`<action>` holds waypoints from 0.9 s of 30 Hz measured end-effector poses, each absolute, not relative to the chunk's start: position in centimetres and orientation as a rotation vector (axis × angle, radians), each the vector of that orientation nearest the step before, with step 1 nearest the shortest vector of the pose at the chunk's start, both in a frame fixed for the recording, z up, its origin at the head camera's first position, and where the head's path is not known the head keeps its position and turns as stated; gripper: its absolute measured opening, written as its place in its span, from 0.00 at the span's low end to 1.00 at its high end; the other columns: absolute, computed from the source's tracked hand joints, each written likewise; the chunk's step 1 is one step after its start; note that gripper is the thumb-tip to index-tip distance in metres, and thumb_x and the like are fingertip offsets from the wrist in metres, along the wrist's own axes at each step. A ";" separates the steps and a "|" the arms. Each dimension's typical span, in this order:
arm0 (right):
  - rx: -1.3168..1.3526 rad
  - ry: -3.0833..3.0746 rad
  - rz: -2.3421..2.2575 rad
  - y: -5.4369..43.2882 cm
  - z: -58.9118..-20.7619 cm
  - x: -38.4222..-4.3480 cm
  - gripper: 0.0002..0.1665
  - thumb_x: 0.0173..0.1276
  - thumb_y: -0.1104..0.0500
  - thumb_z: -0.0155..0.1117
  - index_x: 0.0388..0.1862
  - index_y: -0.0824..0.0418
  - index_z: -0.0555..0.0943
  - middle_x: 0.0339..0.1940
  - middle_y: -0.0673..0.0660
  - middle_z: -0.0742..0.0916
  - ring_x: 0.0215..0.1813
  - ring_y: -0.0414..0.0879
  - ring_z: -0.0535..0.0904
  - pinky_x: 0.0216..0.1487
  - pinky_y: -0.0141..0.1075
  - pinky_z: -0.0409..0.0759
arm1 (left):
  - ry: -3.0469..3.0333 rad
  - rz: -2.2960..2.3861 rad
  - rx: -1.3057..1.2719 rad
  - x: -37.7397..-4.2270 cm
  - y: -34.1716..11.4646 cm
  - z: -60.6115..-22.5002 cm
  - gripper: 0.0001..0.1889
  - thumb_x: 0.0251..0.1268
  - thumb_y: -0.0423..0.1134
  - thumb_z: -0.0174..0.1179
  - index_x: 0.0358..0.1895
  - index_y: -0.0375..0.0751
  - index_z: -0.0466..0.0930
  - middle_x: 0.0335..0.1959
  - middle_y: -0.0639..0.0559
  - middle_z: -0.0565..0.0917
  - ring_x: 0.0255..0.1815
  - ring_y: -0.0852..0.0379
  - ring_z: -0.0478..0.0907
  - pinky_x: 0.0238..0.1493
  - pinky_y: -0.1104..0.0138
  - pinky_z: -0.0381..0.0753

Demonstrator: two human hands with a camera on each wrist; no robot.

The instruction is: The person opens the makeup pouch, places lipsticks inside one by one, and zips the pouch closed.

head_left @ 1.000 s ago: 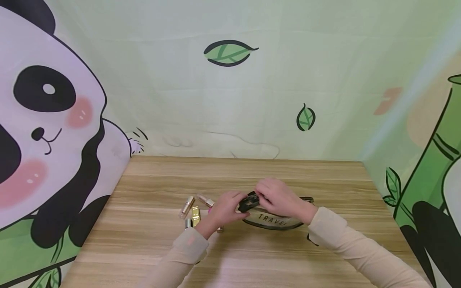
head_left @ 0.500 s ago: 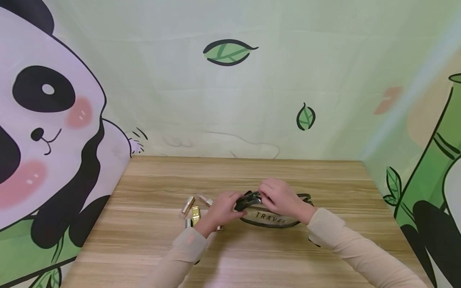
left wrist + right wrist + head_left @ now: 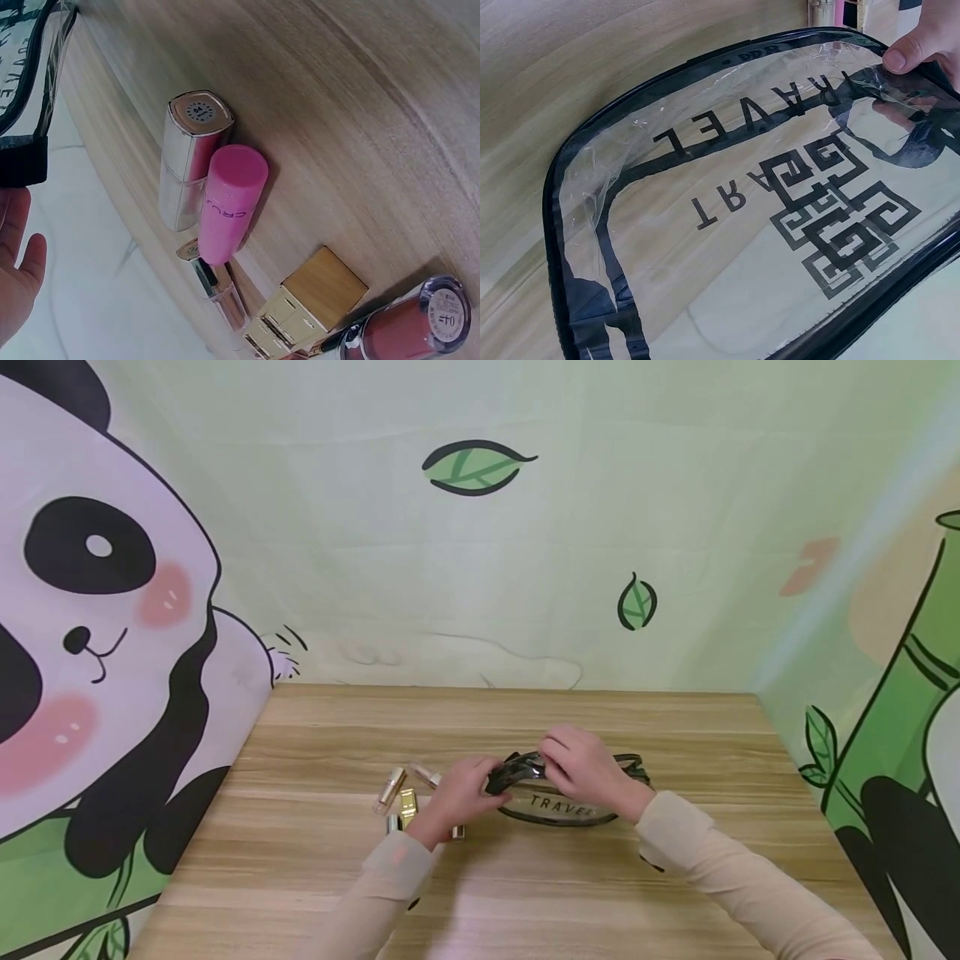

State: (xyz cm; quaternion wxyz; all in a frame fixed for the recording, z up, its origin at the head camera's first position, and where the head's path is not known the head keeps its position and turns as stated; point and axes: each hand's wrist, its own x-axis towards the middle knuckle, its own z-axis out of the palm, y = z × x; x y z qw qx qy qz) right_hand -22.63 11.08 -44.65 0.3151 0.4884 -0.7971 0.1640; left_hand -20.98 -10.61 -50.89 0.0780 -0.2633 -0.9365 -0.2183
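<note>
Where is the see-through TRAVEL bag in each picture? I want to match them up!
Head view: the TRAVEL bag is below and a little right of the middle.
Left wrist view: only part of the TRAVEL bag shows, in the top left corner.
Right wrist view: the TRAVEL bag fills most of the picture.
Shared landmark: the wooden table.

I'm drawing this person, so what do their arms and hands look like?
The left sleeve and right sleeve are long and pale cream, with wide cuffs. A small pinkish patch marks the left cuff. The left hand and right hand wear no gloves.
</note>
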 end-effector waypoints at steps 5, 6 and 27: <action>1.280 -2.088 0.436 11.1 -44.9 -22.7 0.13 0.60 0.61 0.42 0.26 0.59 0.76 0.27 0.52 0.77 0.29 0.44 0.72 0.29 0.35 0.74 | -2.845 -0.692 -0.759 -21.3 -10.7 -51.1 0.24 0.46 0.52 0.64 0.48 0.47 0.74 0.45 0.52 0.80 0.46 0.55 0.76 0.48 0.63 0.75; 1.281 -2.084 0.439 11.2 -44.9 -22.7 0.12 0.60 0.61 0.43 0.26 0.60 0.76 0.27 0.52 0.77 0.29 0.44 0.72 0.29 0.35 0.74 | -2.850 -0.695 -0.752 -21.3 -10.7 -51.2 0.24 0.46 0.52 0.64 0.48 0.47 0.74 0.44 0.52 0.80 0.45 0.55 0.76 0.48 0.63 0.75; 1.243 -2.012 0.398 11.6 -45.8 -22.4 0.14 0.58 0.62 0.40 0.23 0.59 0.75 0.23 0.52 0.77 0.23 0.43 0.70 0.25 0.35 0.72 | -2.895 -0.739 -0.716 -21.5 -10.9 -51.6 0.20 0.48 0.51 0.63 0.44 0.48 0.74 0.40 0.53 0.80 0.42 0.56 0.76 0.43 0.63 0.76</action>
